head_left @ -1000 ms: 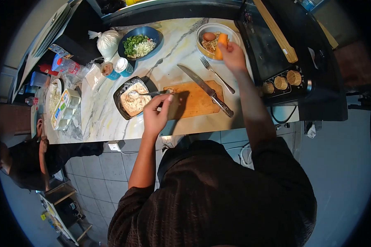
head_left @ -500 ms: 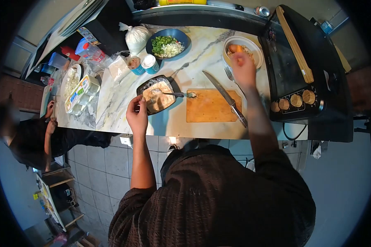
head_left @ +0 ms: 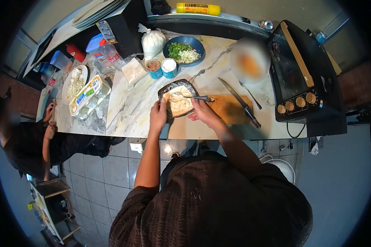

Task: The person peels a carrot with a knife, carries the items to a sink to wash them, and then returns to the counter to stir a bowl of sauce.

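A dark squarish bowl (head_left: 162, 89) with a creamy beige mixture (head_left: 179, 108) sits low over the counter's front part. A spoon (head_left: 200, 98) rests in it, its handle pointing right over the bowl's rim. My left hand (head_left: 157, 117) is closed on the bowl's left side. At the right side, my right hand (head_left: 206, 114) grips the rim just below the spoon handle, thumb on top and some fingers partly hidden. Right of it lies a wooden cutting board (head_left: 231, 111), with a large knife (head_left: 240, 102) across its right part and a fork (head_left: 250, 95) beside that.
A round bowl (head_left: 237, 61) with blurred orange contents stands before the black oven (head_left: 292, 70). Behind are a blue bowl (head_left: 200, 48) of chopped greens, two small tubs (head_left: 169, 69), a bag of white powder (head_left: 153, 43) and an egg carton (head_left: 90, 95). Another person (head_left: 49, 140) works at left.
My right hand has left the round bowl by the oven and come to the dark bowl's right side. My left hand now holds that bowl's left side. The view has shifted.
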A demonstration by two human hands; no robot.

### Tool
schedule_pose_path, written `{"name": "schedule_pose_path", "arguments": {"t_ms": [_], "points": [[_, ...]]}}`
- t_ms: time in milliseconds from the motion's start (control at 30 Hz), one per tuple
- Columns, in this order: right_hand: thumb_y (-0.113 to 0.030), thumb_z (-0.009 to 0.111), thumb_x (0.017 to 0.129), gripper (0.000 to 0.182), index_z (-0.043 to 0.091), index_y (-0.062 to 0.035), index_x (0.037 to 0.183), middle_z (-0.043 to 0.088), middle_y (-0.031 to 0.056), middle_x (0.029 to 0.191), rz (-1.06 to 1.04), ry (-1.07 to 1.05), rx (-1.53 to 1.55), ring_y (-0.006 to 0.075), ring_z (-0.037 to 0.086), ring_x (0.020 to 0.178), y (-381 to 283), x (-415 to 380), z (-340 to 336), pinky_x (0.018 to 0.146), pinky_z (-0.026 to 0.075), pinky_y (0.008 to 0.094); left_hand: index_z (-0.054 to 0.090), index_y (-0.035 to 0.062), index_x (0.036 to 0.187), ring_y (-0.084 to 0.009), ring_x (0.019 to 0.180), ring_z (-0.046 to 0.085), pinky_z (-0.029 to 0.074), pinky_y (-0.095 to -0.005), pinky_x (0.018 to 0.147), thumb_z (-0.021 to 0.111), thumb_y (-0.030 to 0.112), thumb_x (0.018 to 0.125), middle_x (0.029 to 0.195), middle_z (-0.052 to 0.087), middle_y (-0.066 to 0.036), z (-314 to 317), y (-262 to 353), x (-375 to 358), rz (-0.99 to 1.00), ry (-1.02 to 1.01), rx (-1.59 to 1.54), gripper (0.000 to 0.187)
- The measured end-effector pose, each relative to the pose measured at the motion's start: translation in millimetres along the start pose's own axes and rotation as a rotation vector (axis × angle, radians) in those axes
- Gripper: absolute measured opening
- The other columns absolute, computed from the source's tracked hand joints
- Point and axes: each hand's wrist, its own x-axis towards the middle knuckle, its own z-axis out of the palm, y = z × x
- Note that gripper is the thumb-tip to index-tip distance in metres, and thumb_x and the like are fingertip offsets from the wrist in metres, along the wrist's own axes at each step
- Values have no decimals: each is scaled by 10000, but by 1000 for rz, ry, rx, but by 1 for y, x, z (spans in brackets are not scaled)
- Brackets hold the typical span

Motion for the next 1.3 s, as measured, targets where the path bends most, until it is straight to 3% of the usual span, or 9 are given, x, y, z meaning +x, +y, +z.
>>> {"name": "schedule_pose_path", "arguments": {"t_ms": [100, 267, 333, 567, 667, 767, 833, 967, 1300], "points": [[-424, 337, 989, 505, 356, 10, 1245, 588, 163, 1026, -79, 93, 20, 207, 656, 725, 14, 11, 7, 641, 535, 300, 514, -53, 1160, -430, 1024, 478, 306, -461, 936, 358, 440, 960, 1032, 563, -287, 7, -9, 2, 144, -21, 311, 555], [-374, 316, 1007, 435, 372, 2, 1218, 604, 126, 896, -137, 292, 74, 194, 658, 700, 17, 6, 32, 624, 536, 286, 503, -16, 1161, -417, 1059, 484, 318, -455, 949, 338, 392, 987, 1086, 561, -272, -8, 1, 2, 173, -111, 202, 473], [-364, 321, 1008, 416, 381, -4, 1208, 600, 116, 886, -149, 324, 80, 179, 649, 709, 9, -7, 42, 636, 531, 281, 422, -19, 1282, -360, 1185, 443, 318, -402, 992, 355, 361, 990, 1226, 502, -263, -18, 17, -5, 163, -233, -294, 484], [-308, 348, 1011, 348, 469, -12, 1148, 604, 76, 864, -326, 431, 154, 131, 612, 726, 17, -69, 73, 673, 512, 269, 183, 49, 1440, -204, 1249, 377, 290, -325, 1051, 383, 328, 993, 1388, 357, -114, -36, 37, -28, -55, -505, -821, 564], [-281, 348, 1010, 350, 484, 3, 1165, 597, 63, 846, -172, 517, 139, 108, 582, 692, 8, -103, 79, 611, 459, 236, 195, 54, 1438, -210, 1245, 384, 305, -329, 1045, 385, 325, 992, 1376, 368, -114, -27, 35, -40, -94, -604, -945, 556], [-180, 389, 990, 286, 525, 15, 1148, 581, 61, 830, -545, 950, 120, 177, 599, 700, 9, -135, 84, 705, 491, 317, 207, 55, 1435, -205, 1237, 398, 327, -335, 1033, 386, 329, 990, 1368, 378, -112, -15, 41, -59, -112, -710, -929, 553], [-148, 396, 984, 294, 543, 24, 1172, 569, 45, 753, -643, 1286, -375, 113, 528, 628, 14, -163, 77, 579, 405, 232, 213, 52, 1433, -203, 1236, 402, 331, -337, 1031, 382, 334, 991, 1367, 382, -112, -4, 42, -72, -121, -801, -909, 551], [-23, 521, 887, 176, 639, -7, 1017, 574, 104, 736, -602, 1192, -551, 195, 580, 668, 5, -247, 87, 616, 471, 288, 244, 52, 1425, -205, 1245, 406, 332, -347, 1032, 373, 366, 989, 1369, 393, -109, 19, 45, -116, -132, -1077, -799, 553], [-58, 634, 812, 125, 616, -19, 930, 581, 116, 780, -482, 1616, -772, 291, 554, 680, 103, -446, 161, 635, 457, 374, 262, 62, 1410, -201, 1257, 407, 323, -344, 1043, 357, 355, 998, 1376, 400, -100, 6, 37, -296, -233, -1572, -624, 514]]}}
